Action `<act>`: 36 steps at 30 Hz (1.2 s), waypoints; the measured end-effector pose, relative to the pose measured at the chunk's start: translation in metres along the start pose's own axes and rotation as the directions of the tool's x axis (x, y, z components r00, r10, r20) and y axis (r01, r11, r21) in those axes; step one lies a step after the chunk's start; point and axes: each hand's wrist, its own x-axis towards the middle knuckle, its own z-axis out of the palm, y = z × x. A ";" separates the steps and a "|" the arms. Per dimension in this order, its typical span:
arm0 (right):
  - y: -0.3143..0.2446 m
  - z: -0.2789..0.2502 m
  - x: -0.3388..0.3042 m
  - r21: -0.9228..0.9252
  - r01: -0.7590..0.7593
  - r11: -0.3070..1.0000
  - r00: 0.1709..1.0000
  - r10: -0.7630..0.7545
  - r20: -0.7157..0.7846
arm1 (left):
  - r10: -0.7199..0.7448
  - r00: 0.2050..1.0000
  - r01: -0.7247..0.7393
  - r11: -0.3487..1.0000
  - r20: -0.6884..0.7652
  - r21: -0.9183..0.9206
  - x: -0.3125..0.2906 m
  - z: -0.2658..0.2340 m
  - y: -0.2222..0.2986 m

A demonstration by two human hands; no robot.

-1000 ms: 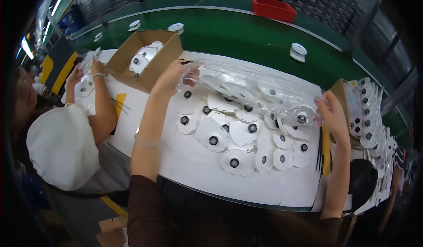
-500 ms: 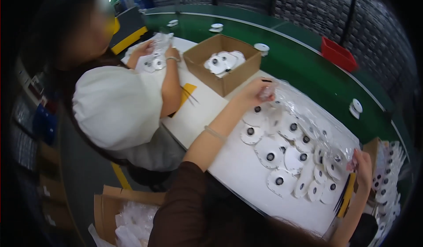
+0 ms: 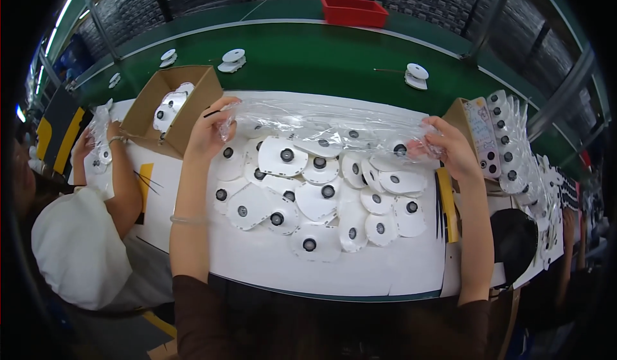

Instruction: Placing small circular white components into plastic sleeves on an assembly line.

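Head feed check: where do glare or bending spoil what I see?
Head view: glare streaks the clear plastic between the left hand and right hand, partly veiling some of the white parts; head view: the green surface bows toward the rim, corners are black, ceiling lights at upper left burn white.

My left grip and right grip pinch opposite ends of a clear crinkled plastic film. Below it, white rounded pieces with dark round centres overlap on my white worktop, near an open brown cardboard box.
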 end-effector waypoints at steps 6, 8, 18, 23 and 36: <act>-0.001 0.005 0.001 -0.220 0.105 0.970 0.993 -0.092 0.068 | 0.038 0.994 -0.043 0.998 -0.103 -0.046 0.000 0.001 -0.010; 0.009 0.003 0.003 -0.236 0.145 0.961 0.989 -0.144 0.024 | 0.009 0.969 0.010 0.997 -0.246 0.075 0.003 0.006 -0.012; -0.040 0.010 -0.086 -0.149 0.405 0.902 0.885 -0.427 -0.186 | 0.292 0.949 -0.285 0.956 0.120 -0.075 -0.076 0.058 0.040; 0.000 -0.005 -0.143 -0.079 0.356 0.931 0.931 -0.346 0.116 | 0.174 0.984 -0.172 0.928 0.024 0.331 -0.158 0.036 0.021; 0.045 -0.002 -0.180 -0.479 0.314 0.820 0.942 -0.206 0.265 | -0.230 0.972 0.024 0.301 0.048 0.953 -0.233 0.020 0.061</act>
